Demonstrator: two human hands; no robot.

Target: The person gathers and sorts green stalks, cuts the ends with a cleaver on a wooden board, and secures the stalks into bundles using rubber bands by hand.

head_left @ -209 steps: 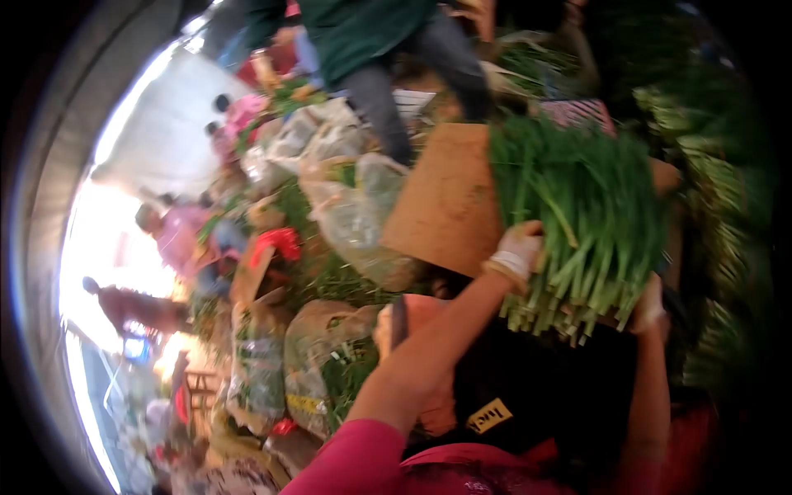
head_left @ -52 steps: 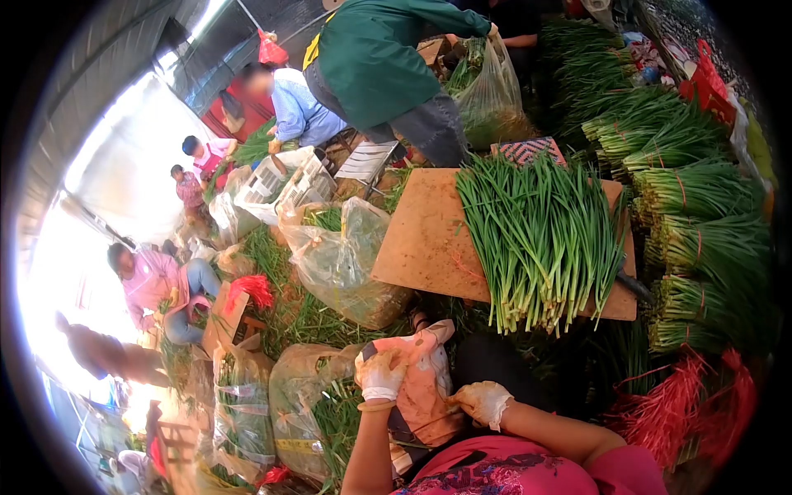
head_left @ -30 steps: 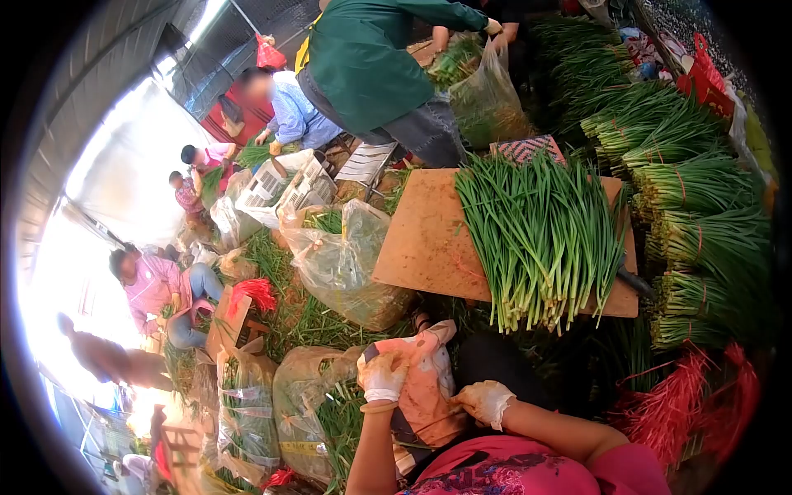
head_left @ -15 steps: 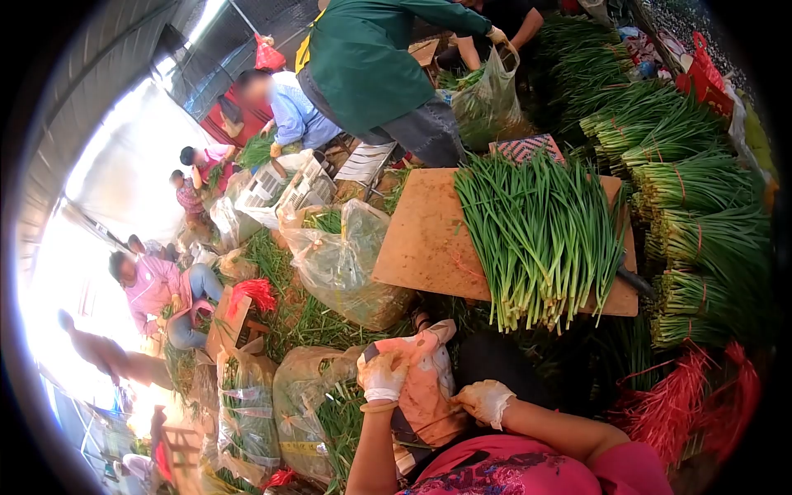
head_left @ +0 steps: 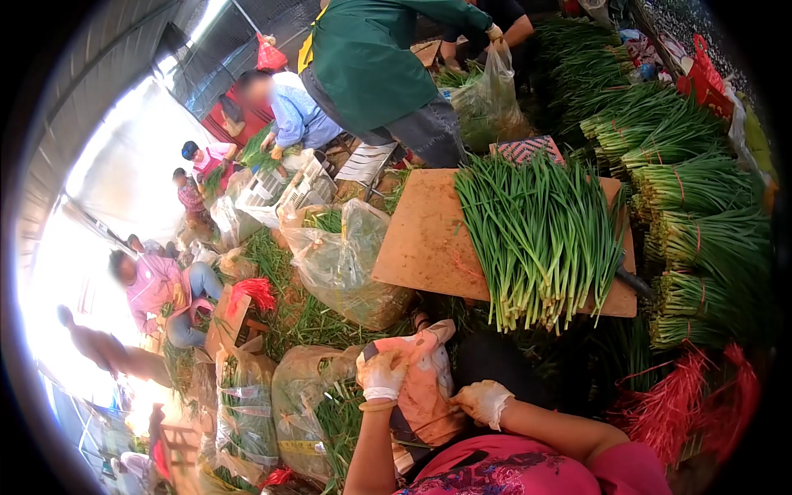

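A stained pink-orange cloth [head_left: 431, 384] lies over my knee, below the wooden board. My left hand [head_left: 382, 375], in a soiled white glove, rests at its left side with curled fingers that appear to grip it. At the cloth's right edge, my gloved right hand [head_left: 484, 402] is closed, pinching the fabric. Ahead of both hands, a large loose pile of green garlic chives [head_left: 540, 239] covers much of the board [head_left: 429, 235], pale cut ends toward me. A dark handle [head_left: 635, 282] pokes out from the pile's right side.
Tied chive bundles [head_left: 693, 227] are stacked at the right, above red ties [head_left: 668, 404]. Clear bags [head_left: 351, 264] and loose leaves cover the ground at left. A person in a green top [head_left: 363, 66] bends over a bag [head_left: 491, 103]; several others sit further left.
My hands and the cloth stay put. The person in green and the bag at the back shift slightly, and a seated person in pink at far left raises their head.
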